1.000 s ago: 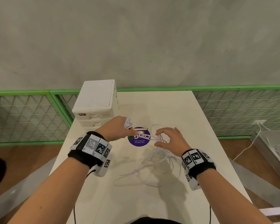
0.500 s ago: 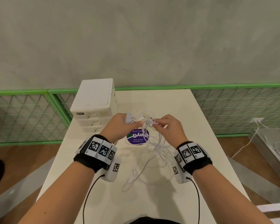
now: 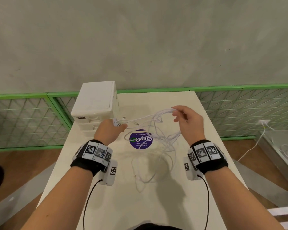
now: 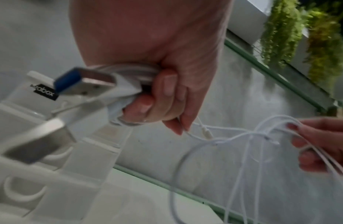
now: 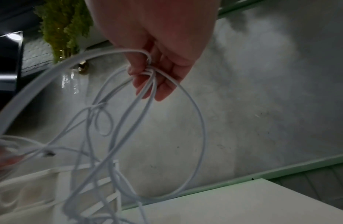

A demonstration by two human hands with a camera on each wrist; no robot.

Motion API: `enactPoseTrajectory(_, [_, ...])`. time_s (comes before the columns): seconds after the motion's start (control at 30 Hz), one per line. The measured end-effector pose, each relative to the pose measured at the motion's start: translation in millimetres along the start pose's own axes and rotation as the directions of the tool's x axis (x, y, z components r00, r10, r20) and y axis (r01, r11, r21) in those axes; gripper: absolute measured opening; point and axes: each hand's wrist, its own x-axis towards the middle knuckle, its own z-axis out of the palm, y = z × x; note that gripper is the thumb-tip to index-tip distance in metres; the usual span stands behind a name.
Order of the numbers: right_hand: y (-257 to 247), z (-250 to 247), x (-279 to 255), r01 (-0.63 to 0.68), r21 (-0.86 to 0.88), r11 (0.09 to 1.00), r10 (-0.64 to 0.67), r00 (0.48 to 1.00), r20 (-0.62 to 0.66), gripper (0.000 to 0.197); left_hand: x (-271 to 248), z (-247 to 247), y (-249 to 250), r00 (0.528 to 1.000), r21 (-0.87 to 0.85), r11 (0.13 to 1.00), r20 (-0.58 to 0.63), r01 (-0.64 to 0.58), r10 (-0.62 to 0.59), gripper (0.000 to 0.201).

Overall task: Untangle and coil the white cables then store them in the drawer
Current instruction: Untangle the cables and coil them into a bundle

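A tangle of thin white cables hangs between my two hands above the white table, its lower loops trailing onto the tabletop. My left hand grips a bunch of cable with USB plugs sticking out of the fist. My right hand, raised to the right, pinches several cable strands between thumb and fingers. The white drawer unit stands at the table's back left, just beyond my left hand; its drawers look closed.
A round purple sticker lies on the table under the cables. Green mesh fencing runs behind and beside the table, below a grey wall. Other white cables lie off the table at the right.
Both hands rose and moved apart. The right hand swung up and to the right, stretching the strands out of the tangle; more cable lifted off the table.
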Motion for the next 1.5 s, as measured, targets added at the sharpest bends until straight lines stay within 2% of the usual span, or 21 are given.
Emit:
enactPoseTrajectory(0.13, [11,-16,10,-0.103,0.071,0.992,0.111,0.986,-0.124,0.013,6,-16,0,0.996,-0.127,0.991,-0.076,0.042,-0.052,0.027])
enactPoseTrajectory(0.23, [20,-21,12,-0.122,0.003,0.992,0.122,0.982,-0.142,0.012,9,-30,6,0.985,-0.142,0.990,-0.171,-0.006,-0.019,0.029])
enactPoseTrajectory(0.33, [28,-27,11,-0.170,-0.009,0.985,0.162,0.951,-0.264,0.014,11,-43,11,0.949,-0.164,0.986,-0.314,-0.027,-0.026,0.035])
enactPoseTrajectory(0.4, [37,-31,8,-0.230,-0.079,0.970,0.201,0.941,-0.273,0.014,12,-49,11,0.939,-0.182,0.983,-0.341,-0.032,-0.033,0.034])
enactPoseTrajectory(0.5, [59,-30,2,-0.350,-0.225,0.909,0.322,0.935,-0.152,0.015,7,-44,14,0.960,-0.181,0.982,-0.280,-0.052,-0.001,0.035])
enactPoseTrajectory(0.6, [76,-21,-6,-0.399,-0.425,0.812,0.476,0.875,0.090,0.027,2,-31,18,0.980,-0.264,0.963,-0.201,-0.059,0.005,0.035])
enactPoseTrajectory(0.63, [76,-17,-10,-0.366,-0.426,0.827,0.459,0.877,0.138,0.034,-2,-27,21,0.985,-0.284,0.957,-0.169,-0.064,0.016,0.036])
enactPoseTrajectory(0.67, [72,-11,-14,-0.302,-0.390,0.870,0.388,0.907,0.162,0.040,-5,-23,24,0.991,-0.298,0.952,-0.133,-0.069,0.031,0.036])
enactPoseTrajectory(0.73, [53,4,-21,-0.075,-0.264,0.962,0.127,0.974,0.187,0.040,-13,-15,31,0.996,-0.328,0.941,-0.055,-0.083,0.068,0.039])
enactPoseTrajectory(0.77, [42,13,-24,0.043,-0.203,0.978,0.003,0.975,0.220,0.036,-16,-12,35,0.996,-0.351,0.932,-0.016,-0.088,0.088,0.039])
enactPoseTrajectory(0.83, [26,31,-29,0.193,-0.147,0.970,-0.134,0.931,0.338,0.028,-22,-7,42,0.991,-0.412,0.907,0.052,-0.091,0.123,0.030])
enactPoseTrajectory(0.9, [16,44,-32,0.229,-0.169,0.959,-0.117,0.857,0.502,0.035,-27,-6,49,0.985,-0.458,0.884,0.087,-0.091,0.147,0.012])
enactPoseTrajectory(0.97, [16,52,-33,0.223,-0.191,0.956,-0.066,0.797,0.600,0.046,-30,-8,54,0.983,-0.441,0.890,0.076,-0.115,0.165,0.013])
enactPoseTrajectory(1.03, [16,54,-32,0.235,-0.234,0.943,-0.044,0.789,0.613,0.049,-31,-11,53,0.982,-0.410,0.902,0.058,-0.138,0.177,0.018])
enactPoseTrajectory(1.1, [18,54,-29,0.238,-0.291,0.926,-0.009,0.787,0.616,0.042,-30,-14,47,0.987,-0.404,0.906,0.047,-0.124,0.155,0.018])
enactPoseTrajectory(1.2, [28,48,-25,0.126,-0.314,0.941,0.081,0.816,0.572,0.026,-25,-19,35,0.996,-0.425,0.901,0.009,-0.081,0.094,0.017])
enactPoseTrajectory(1.3, [35,37,-21,0.016,-0.308,0.951,0.154,0.840,0.520,0.018,-17,-20,23,0.998,-0.400,0.914,-0.031,-0.060,0.052,0.028])
enactPoseTrajectory(1.37, [33,34,-19,-0.034,-0.286,0.958,0.180,0.846,0.502,0.017,-15,-18,19,0.999,-0.373,0.927,-0.018,-0.038,0.034,0.030])
enactPoseTrajectory(1.5, [27,36,-18,-0.142,-0.126,0.982,0.186,0.851,0.491,0.014,-17,-2,19,0.997,-0.315,0.949,0.063,-0.022,0.044,0.039])
